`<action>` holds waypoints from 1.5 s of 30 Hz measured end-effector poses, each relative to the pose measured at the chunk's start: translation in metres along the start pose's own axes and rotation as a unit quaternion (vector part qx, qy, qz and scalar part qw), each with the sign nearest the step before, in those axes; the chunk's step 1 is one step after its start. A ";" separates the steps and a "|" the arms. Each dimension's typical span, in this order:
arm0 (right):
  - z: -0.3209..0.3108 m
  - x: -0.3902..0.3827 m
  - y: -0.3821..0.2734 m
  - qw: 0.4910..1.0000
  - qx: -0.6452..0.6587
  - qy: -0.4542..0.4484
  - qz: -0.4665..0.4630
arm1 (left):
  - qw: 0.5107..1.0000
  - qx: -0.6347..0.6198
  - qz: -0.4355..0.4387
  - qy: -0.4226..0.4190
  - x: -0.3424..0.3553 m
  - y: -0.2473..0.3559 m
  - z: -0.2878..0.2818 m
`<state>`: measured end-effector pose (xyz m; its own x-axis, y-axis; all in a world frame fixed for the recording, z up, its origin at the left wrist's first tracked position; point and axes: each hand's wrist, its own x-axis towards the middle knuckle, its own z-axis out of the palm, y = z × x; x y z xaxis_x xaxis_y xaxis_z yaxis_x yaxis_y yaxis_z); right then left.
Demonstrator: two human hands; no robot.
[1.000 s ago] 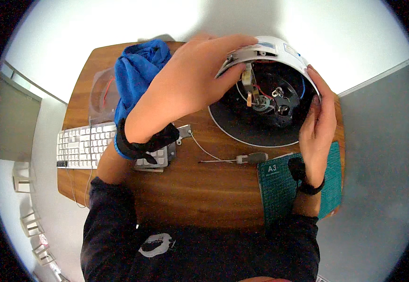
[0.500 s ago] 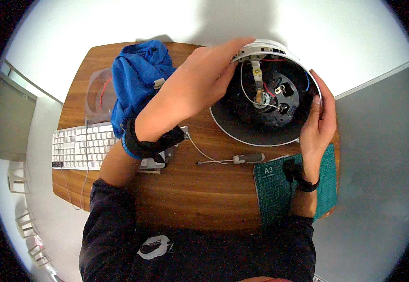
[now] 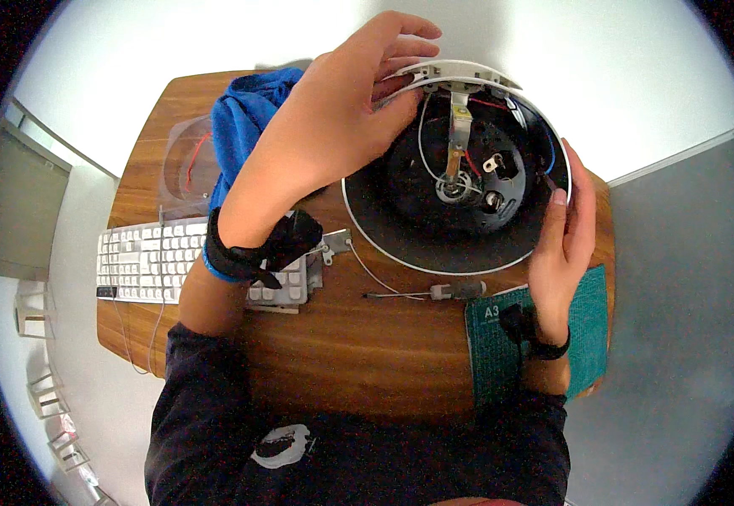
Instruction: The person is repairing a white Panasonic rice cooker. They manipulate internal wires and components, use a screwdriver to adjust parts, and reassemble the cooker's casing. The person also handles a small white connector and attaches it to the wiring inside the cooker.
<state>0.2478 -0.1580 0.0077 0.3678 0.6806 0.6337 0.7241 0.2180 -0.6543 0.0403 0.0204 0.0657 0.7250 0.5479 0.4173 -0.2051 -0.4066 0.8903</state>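
A round, white-rimmed appliance housing (image 3: 468, 242) stands at the back right of the table, its open side facing up. Inside its black cavity are a metal bracket (image 3: 460, 126), a central coil-like part (image 3: 454, 189) and red, white and blue wires. My left hand (image 3: 333, 114) holds the upper left rim beside a pale side panel (image 3: 476, 74); the thumb is at the inner edge and the fingers lie over the outside, some of them lifted. My right hand (image 3: 562, 244) grips the right rim, thumb inside and fingers outside.
A screwdriver (image 3: 455, 292) lies in front of the housing, near a green cutting mat (image 3: 590, 337). A small metal part with a white wire (image 3: 338, 243) is by my left wrist. A blue cloth (image 3: 244, 118), a clear plastic piece (image 3: 183, 173) and a white keyboard (image 3: 143, 261) occupy the left side.
The housing has shifted slightly left and tilted a little, showing more of its side panel. My left hand has moved up along the rim, its fingers spreading; my right hand keeps its hold.
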 end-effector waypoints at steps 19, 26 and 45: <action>-0.010 0.005 -0.002 0.999 0.035 -0.023 0.012 | 0.950 0.276 0.145 0.029 -0.001 -0.026 -0.005; -0.024 0.006 -0.008 0.996 0.025 -0.083 0.021 | 0.917 0.351 0.188 0.015 -0.007 -0.016 -0.003; -0.043 0.018 -0.047 0.954 -0.145 -0.251 -0.083 | 0.943 0.289 0.077 -0.146 -0.035 0.011 0.010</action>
<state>0.2453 -0.1860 0.0678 -0.0391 0.9179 0.3949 0.9054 0.1997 -0.3745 0.0191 -0.0111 0.0591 0.8833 0.2592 0.3906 0.0084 -0.8418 0.5397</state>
